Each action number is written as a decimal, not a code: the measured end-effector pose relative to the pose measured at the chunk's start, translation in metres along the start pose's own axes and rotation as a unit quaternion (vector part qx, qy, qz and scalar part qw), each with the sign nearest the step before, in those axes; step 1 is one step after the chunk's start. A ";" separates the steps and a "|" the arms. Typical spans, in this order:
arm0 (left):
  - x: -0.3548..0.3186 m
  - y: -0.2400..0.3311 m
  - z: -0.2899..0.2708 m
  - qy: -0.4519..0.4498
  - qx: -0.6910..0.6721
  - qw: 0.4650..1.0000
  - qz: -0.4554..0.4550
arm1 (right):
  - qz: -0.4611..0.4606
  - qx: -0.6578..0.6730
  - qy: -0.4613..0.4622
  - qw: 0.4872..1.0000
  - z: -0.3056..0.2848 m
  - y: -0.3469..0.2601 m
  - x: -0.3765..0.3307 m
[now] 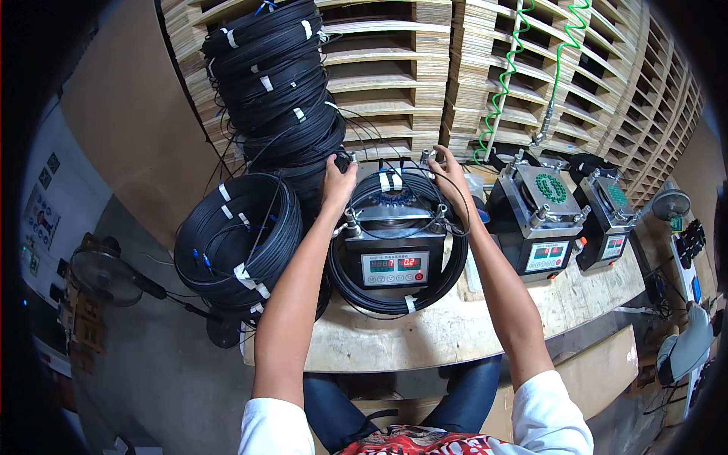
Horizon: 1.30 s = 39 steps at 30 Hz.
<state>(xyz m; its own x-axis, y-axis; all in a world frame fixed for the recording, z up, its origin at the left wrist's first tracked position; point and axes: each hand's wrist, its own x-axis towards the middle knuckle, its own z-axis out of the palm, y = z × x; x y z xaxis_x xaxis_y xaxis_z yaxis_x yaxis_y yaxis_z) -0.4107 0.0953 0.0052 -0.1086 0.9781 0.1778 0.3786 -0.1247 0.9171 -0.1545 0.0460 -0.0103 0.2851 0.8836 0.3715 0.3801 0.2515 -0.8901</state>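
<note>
From the head view, my left hand [338, 176] sits just above the middle of the frame, fingers curled down over the far left corner of the machine [394, 246], on the knob there or the cable beside it; I cannot tell which. My right hand [449, 176] mirrors it at the far right corner, fingers pinched narrow on a small metal knob or clamp, though the exact hold is hidden. The black cable coil [398, 299] lies on the wooden bench [425, 341] at centre, looped around the machine's base, its white-taped top just behind the fixture.

What worries me: loose strands cross right by my fingers, and one could snag under a clamp or get kinked if I press down without clearing it. The tall stack of coils [280, 83] in the upper left leans close to my left wrist; a nudge might tip it.

Both forearms reach straight forward from the lower edge, elbows slightly bent, wrists dipped.
</note>
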 end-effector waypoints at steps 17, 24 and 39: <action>-0.005 0.006 -0.002 0.003 0.009 1.000 0.000 | 0.012 -0.012 -0.002 1.000 0.001 0.007 0.003; -0.003 0.006 -0.001 -0.015 0.021 1.000 -0.012 | 0.038 -0.021 0.002 0.999 -0.003 0.004 0.002; -0.004 0.006 -0.004 -0.027 -0.002 0.999 -0.020 | 0.022 0.010 -0.026 0.999 -0.001 -0.001 0.000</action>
<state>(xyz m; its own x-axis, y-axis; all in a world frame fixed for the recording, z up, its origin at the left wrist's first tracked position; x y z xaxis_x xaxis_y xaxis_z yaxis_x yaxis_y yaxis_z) -0.4117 0.0903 0.0112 -0.0749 0.9898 0.1211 0.3711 -0.0850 0.9247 -0.1539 0.0455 -0.0085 0.2541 0.9134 0.3181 0.3499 0.2198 -0.9106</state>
